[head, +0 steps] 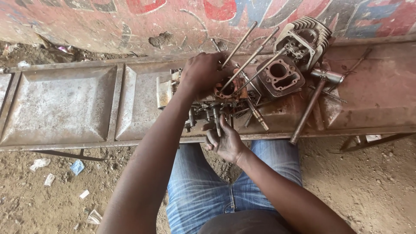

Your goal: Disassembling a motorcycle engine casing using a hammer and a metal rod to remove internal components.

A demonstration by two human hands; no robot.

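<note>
The person sits at a rusty metal surface (65, 104) set against a painted wall (86, 21), knees in blue jeans (195, 186) below its front edge. On the surface, in front of the person, lies an engine case (216, 102), oily and brown, with a round bore facing up. Four long studs (249, 63) rise from it; their long axes slant up and to the right, away from the person, toward the wall.

The left hand (203, 71) lies on top of the case at its far left side, fingers curled down over the metal at the foot of the studs, gripping the case. The right hand (225, 143) comes up from below the front edge, palm up, fingers half closed around a short shaft (216, 119) that sticks out of the case's near side; how firmly it grips cannot be told.

Just right of the case sits a cylinder (279, 77), and behind that a finned head (305, 41). A long socket wrench (310, 106) lies slanting, its end pointing past the front edge. Litter (77, 167) dots the dirt floor.
</note>
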